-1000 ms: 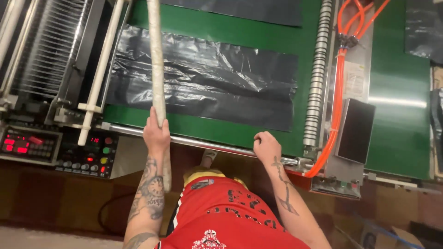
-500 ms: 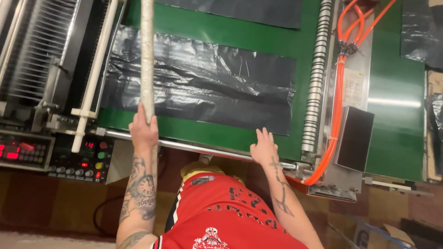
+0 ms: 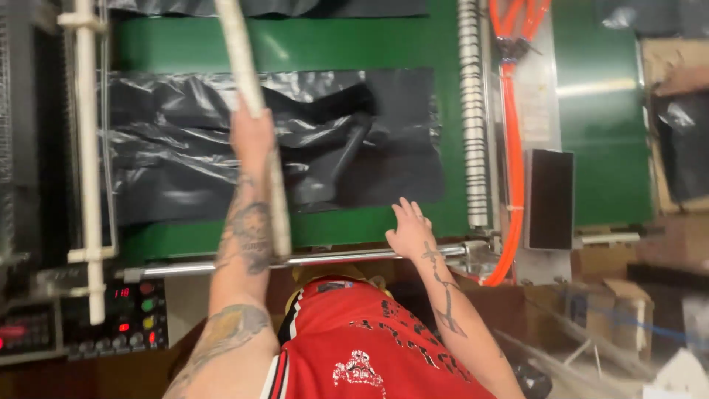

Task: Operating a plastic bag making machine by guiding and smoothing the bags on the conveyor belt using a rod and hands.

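Head view: my left hand [image 3: 252, 137] fingers wrapped around long cream tube [image 3: 247, 89] over black plastic sheet [image 3: 185, 162]; right hand [image 3: 408, 230] fingers spread, empty, resting on green belt [image 3: 332, 44].

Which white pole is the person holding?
The slanted white pole over the black plastic sheet; the left hand grips it. The other white pole stands straight at the machine's left edge, untouched.
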